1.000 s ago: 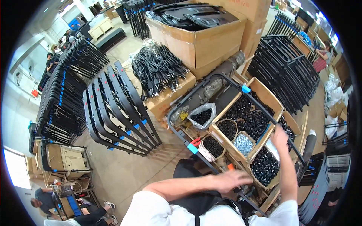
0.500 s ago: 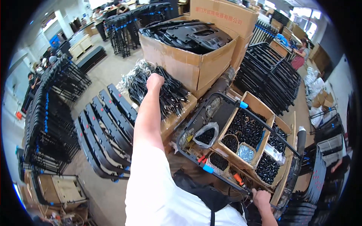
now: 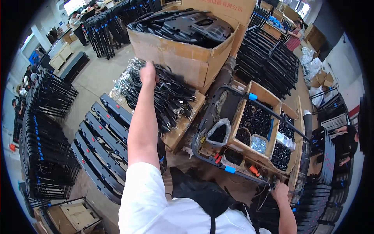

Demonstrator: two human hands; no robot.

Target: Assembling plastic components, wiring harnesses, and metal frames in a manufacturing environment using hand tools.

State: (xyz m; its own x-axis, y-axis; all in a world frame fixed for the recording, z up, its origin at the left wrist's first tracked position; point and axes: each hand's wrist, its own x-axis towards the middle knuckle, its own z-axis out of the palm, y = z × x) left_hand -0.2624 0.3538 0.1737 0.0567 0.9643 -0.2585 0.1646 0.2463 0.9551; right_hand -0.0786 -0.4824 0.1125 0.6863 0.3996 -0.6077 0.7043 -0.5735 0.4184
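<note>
Stretched out ahead, my left hand [image 3: 149,74] is closed at the far top of a heap of black cables [image 3: 167,93]. Its fingers face away, so what they grip is hidden. Pale wire ends [image 3: 126,80] spill out on the heap's left side. At the lower right, my right hand [image 3: 279,192] is wrapped round the near corner of a black tubular frame [image 3: 249,176] with blue tape on it. This frame lies around and across wooden parts boxes [image 3: 232,143]. An orange-handled tool [image 3: 254,170] lies inside the frame, near my right hand.
A big carton [image 3: 167,50] of black plastic panels [image 3: 191,27] stands behind the cables. Curved dark rails with red marks [image 3: 99,142] stand to the left. Stacked black frames [image 3: 269,58] are at the right. The boxes hold black fittings and silver screws [image 3: 258,144]. People work farther off.
The view has shifted, and the carton and cables sit farther left. My left hand has moved toward the pale-wire side of the cable heap. My right hand stays at the frame's corner.
</note>
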